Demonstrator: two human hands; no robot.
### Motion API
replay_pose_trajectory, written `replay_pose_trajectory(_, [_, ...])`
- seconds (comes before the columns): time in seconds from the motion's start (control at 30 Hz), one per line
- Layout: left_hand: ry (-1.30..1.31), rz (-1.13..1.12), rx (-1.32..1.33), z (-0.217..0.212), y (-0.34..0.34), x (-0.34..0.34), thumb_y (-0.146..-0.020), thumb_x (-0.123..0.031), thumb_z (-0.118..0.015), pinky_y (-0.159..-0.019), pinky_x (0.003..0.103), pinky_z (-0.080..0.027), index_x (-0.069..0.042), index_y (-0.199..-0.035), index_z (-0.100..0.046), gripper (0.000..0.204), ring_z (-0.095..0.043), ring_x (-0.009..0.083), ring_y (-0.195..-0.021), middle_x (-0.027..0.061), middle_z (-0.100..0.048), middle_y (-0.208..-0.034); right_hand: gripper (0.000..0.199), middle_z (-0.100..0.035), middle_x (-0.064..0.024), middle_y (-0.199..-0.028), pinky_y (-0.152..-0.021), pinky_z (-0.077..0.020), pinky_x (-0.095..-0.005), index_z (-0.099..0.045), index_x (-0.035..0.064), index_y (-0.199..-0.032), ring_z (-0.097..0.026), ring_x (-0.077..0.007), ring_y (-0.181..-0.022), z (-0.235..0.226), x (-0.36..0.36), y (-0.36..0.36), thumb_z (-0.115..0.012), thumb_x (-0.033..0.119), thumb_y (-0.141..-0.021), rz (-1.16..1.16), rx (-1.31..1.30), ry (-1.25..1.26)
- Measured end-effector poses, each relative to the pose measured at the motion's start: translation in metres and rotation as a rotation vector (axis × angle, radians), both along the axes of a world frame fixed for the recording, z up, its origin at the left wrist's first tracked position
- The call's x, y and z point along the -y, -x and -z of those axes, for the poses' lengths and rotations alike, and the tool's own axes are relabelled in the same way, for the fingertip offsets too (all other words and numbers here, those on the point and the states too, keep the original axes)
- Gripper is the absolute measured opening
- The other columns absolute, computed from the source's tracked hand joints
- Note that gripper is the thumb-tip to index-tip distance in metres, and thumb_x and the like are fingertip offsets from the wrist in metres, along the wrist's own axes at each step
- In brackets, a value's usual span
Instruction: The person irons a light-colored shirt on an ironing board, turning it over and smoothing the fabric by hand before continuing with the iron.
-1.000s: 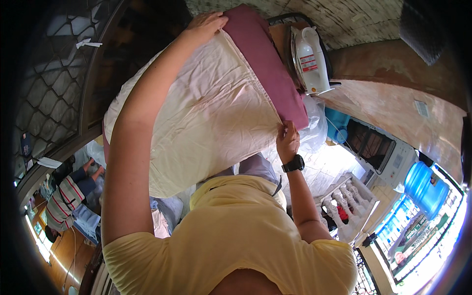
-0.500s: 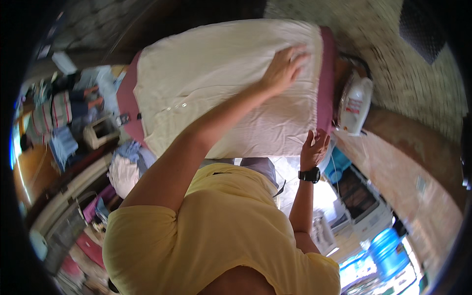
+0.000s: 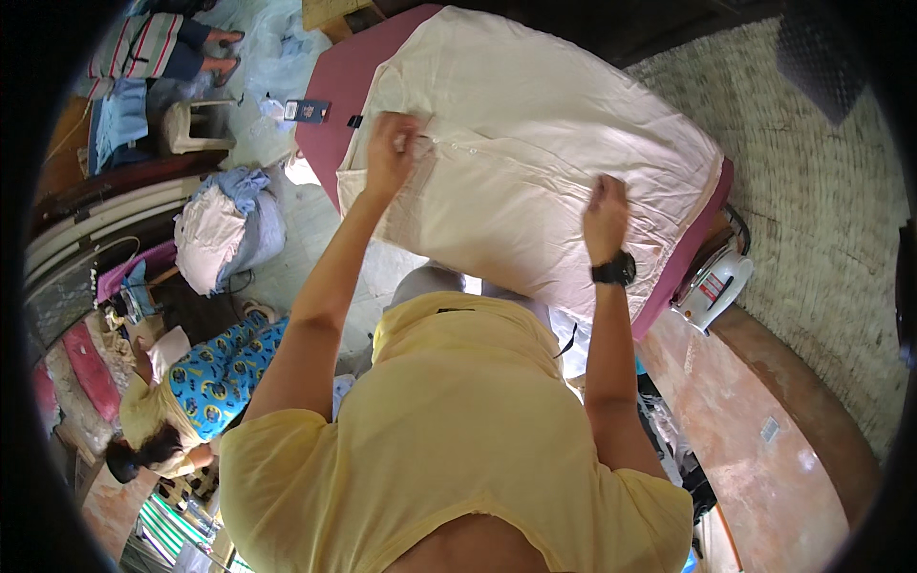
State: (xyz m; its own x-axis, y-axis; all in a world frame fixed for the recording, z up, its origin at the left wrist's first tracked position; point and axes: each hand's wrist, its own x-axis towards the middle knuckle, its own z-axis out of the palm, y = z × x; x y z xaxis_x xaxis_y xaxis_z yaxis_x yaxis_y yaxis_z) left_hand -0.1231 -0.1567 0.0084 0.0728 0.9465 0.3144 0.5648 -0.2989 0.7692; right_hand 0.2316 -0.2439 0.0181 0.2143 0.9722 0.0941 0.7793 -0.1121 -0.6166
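A cream shirt point(image 3: 535, 105) with a row of small buttons lies spread over a maroon-covered ironing board point(image 3: 349, 86). My left hand point(image 3: 394, 158) is at the shirt's left part, fingers curled in on the fabric beside the button line. Toward the right end, my right hand point(image 3: 607, 215), with a black watch on its wrist, has its fingers pinched together on the cloth. Creases run across the fabric between the two hands. Just past the board's right end is a white iron point(image 3: 712, 289).
A bundle of clothes point(image 3: 215, 234) stands on the floor to the left. One person point(image 3: 205, 392) in blue patterned clothing is at the lower left, another point(image 3: 153, 48) at the upper left near a stool point(image 3: 196, 127). A curved wooden edge point(image 3: 812, 401) runs along the right.
My left hand has come back from the shirt's far right to its left part. My right hand has moved from the board's near edge onto the cloth. The view has turned.
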Motion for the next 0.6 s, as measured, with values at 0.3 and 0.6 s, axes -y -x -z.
replay_pose_trajectory(0.3, [0.086,0.061,-0.045,0.020,-0.073,0.017,-0.082,-0.003,-0.069,-0.070,0.039,-0.052,0.001,-0.095,-0.066,0.015,-0.064,0.0318,-0.075,0.0142,-0.063,-0.091,0.021,-0.067,-0.0215,-0.098,-0.078,-0.0518,-0.0448,-0.056,0.0008,-0.115,-0.065,-0.0401,-0.085,0.030,-0.059,0.109,-0.058,0.006,-0.095,-0.332,-0.163,0.044])
replay_pose_trajectory(0.6, [0.118,0.068,-0.094,0.020,-0.073,0.010,-0.066,-0.001,-0.073,-0.075,0.042,-0.052,0.002,-0.097,-0.058,0.035,-0.063,0.0352,-0.086,0.0164,-0.064,-0.090,0.031,-0.064,-0.0269,-0.097,-0.077,-0.0484,-0.0540,-0.043,0.0020,-0.115,-0.062,-0.0487,-0.091,0.024,-0.055,0.112,-0.061,0.016,-0.094,-0.245,-0.306,0.208])
